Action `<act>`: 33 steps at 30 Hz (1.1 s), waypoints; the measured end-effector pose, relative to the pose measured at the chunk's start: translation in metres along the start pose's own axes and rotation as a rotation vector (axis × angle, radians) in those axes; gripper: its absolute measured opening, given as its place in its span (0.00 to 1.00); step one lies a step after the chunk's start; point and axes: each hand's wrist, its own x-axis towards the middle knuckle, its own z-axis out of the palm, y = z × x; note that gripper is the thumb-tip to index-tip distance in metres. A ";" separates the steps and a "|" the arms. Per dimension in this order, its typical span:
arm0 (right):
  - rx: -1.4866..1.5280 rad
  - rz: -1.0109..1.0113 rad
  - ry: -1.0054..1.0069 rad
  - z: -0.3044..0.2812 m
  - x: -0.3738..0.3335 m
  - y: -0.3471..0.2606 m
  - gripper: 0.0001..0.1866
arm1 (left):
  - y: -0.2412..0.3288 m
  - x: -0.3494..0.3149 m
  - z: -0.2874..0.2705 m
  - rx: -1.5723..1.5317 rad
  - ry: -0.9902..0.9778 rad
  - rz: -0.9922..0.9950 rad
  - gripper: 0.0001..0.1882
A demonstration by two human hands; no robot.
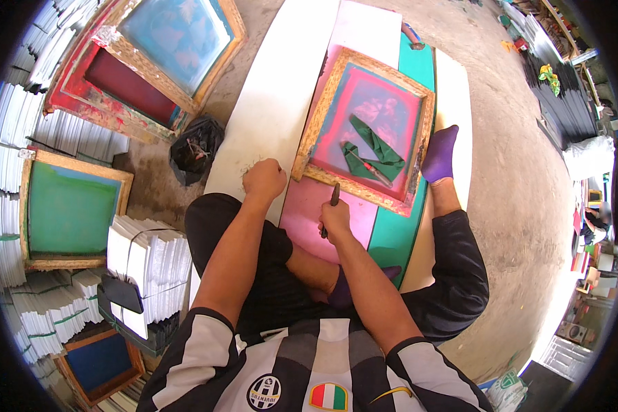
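Wooden screen frame (364, 123): lies flat just above centre of the frame, tilted slightly clockwise, on a pink board (329, 213) that overlaps a white board (281, 89) to the left and a teal board (398, 233) to the right. Its mesh is stained pink and red with a bluish margin. Inside it lie a folded green cloth (374, 147) and a thin red-handled tool (372, 168) crossing the cloth.

Right hand (335, 220): at centre frame, just below the frame's lower rail. Fingers closed around a dark, slim tool (334, 196), held near upright with its upper end at or against the rail; actual contact cannot be confirmed.

Left hand (264, 180): left of centre, fist closed, knuckles resting on the white board just beside the frame's lower left corner. Whether anything is inside the fist cannot be told.

Person seated on the boards, legs in dark trousers; one foot in a purple sock (439, 154) rests against the frame's right rail.

Surroundings: black plastic bag (196, 147) on the concrete floor, upper left of centre. A second screen with red and blue mesh (151, 55) at upper left; a green-meshed screen (72, 209) at left; a blue-meshed screen (99, 360) at lower left. Stacks of white sheets (147, 264) stand between them.
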 end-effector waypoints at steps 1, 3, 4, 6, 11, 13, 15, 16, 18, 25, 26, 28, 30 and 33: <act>0.013 -0.018 -0.015 -0.001 0.004 0.006 0.08 | 0.000 0.002 0.001 0.001 0.004 -0.003 0.15; 0.183 -0.011 -0.110 -0.004 0.006 0.012 0.07 | -0.001 0.003 0.002 -0.009 0.016 -0.005 0.15; 0.268 -0.009 -0.159 -0.005 0.005 0.013 0.07 | -0.002 0.002 0.002 -0.020 0.024 -0.004 0.15; 0.365 0.008 -0.241 -0.010 0.002 0.013 0.07 | -0.004 0.001 0.004 -0.032 0.045 -0.001 0.15; 0.508 -0.009 -0.363 -0.027 0.004 0.018 0.10 | 0.000 -0.009 0.004 -0.094 0.088 0.086 0.13; 0.353 -0.056 -0.413 -0.032 -0.009 0.010 0.10 | 0.001 -0.013 0.007 -0.169 0.090 0.284 0.12; 0.221 -0.097 -0.461 -0.035 -0.018 0.006 0.10 | 0.003 -0.017 0.013 -0.188 0.103 0.496 0.11; 0.165 -0.115 -0.484 -0.033 -0.022 0.005 0.10 | 0.006 -0.020 0.017 -0.170 0.116 0.608 0.11; 0.104 -0.132 -0.508 -0.030 -0.029 0.001 0.11 | 0.011 -0.023 0.023 -0.113 0.113 0.755 0.10; 0.021 -0.133 -0.524 -0.029 -0.043 -0.015 0.18 | 0.013 -0.021 0.029 0.010 0.098 0.803 0.10; 0.017 -0.140 -0.522 -0.029 -0.043 -0.015 0.20 | 0.013 -0.022 0.028 0.008 0.100 0.795 0.09; 0.051 -0.098 -0.467 -0.031 -0.040 -0.015 0.23 | 0.014 -0.021 0.025 0.061 0.106 0.657 0.10; 0.052 -0.072 -0.408 -0.037 -0.032 -0.013 0.25 | 0.017 -0.021 0.016 0.092 0.094 0.486 0.10; 0.011 -0.061 -0.316 -0.047 -0.008 -0.001 0.21 | 0.014 -0.019 -0.004 0.100 0.058 0.200 0.12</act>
